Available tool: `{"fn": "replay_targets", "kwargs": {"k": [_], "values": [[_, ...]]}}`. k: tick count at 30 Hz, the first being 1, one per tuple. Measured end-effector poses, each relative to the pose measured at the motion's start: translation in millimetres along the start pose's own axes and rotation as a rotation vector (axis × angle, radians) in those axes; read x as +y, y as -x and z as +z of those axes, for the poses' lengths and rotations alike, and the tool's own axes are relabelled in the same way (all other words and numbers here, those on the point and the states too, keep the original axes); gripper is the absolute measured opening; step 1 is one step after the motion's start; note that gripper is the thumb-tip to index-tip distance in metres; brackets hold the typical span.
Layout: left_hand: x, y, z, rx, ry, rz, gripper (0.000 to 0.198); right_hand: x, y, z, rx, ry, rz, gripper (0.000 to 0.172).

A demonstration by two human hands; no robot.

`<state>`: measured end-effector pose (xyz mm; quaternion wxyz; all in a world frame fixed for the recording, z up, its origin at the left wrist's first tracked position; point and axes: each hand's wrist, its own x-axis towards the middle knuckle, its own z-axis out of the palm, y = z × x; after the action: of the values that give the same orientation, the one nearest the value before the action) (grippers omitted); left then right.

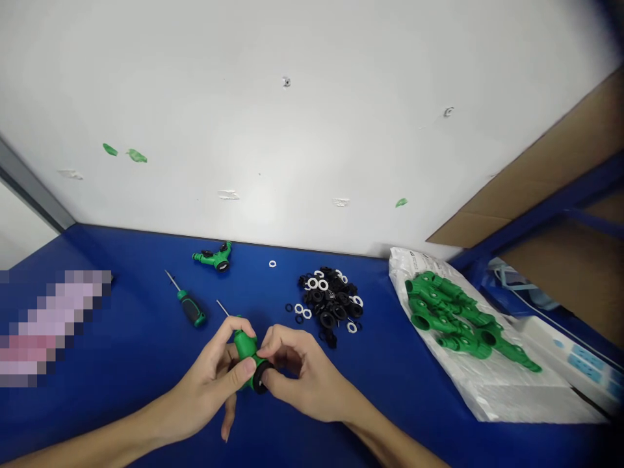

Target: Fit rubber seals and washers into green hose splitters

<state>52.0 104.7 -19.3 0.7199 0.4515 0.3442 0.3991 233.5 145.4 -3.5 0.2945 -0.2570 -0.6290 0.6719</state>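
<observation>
Low in the middle of the head view, my left hand (217, 380) grips a green plastic hose connector (246, 346). Its thumb presses on the front, and one finger hangs down free. My right hand (305, 377) is closed at the connector's near end, thumb and fingers pinching a black ring (262, 377) there. A little white shows inside that ring. Just above my left hand, a thin metal shaft (222, 307) sticks out; the rest is hidden. Left of it lies a green and black screwdriver (191, 308). Farther back rests a Y-shaped green hose splitter (214, 257) with black parts.
A heap of black parts and white rings (331, 302) lies right of centre. One white ring (272, 264) sits apart. Several green connectors (448, 318) lie on a white plastic bag (502, 396) at right. A white wall (312, 143) stands behind the blue table (131, 364).
</observation>
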Motion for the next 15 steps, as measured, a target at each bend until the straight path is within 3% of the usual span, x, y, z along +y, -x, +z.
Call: {"fn": "replay_targets", "kwargs": {"k": [3,4,7,9,13,15], "values": [[6,1,-1.0,-0.049,0.094,-0.014,0.027,-11,-1,-18,-0.034,0.028,0.016,0.022],[8,1,-2.2,-0.048,0.135,-0.017,0.028,-14,-2,-27,0.039,0.085,-0.012,0.024],[17,0,-7.8,-0.007,0.241,-0.008,0.029,-19,-3,-57,0.424,0.444,-0.102,0.024],[22,-2,-11.0,0.035,0.262,0.017,0.035,-19,-2,-75,0.559,0.712,-0.112,0.019],[27,-5,-10.5,0.141,0.151,0.030,0.061,-16,1,-88,0.472,1.052,-0.102,0.012],[27,-5,-7.9,0.194,0.088,0.011,0.061,-13,1,-85,0.355,1.148,-0.104,0.014]]}}
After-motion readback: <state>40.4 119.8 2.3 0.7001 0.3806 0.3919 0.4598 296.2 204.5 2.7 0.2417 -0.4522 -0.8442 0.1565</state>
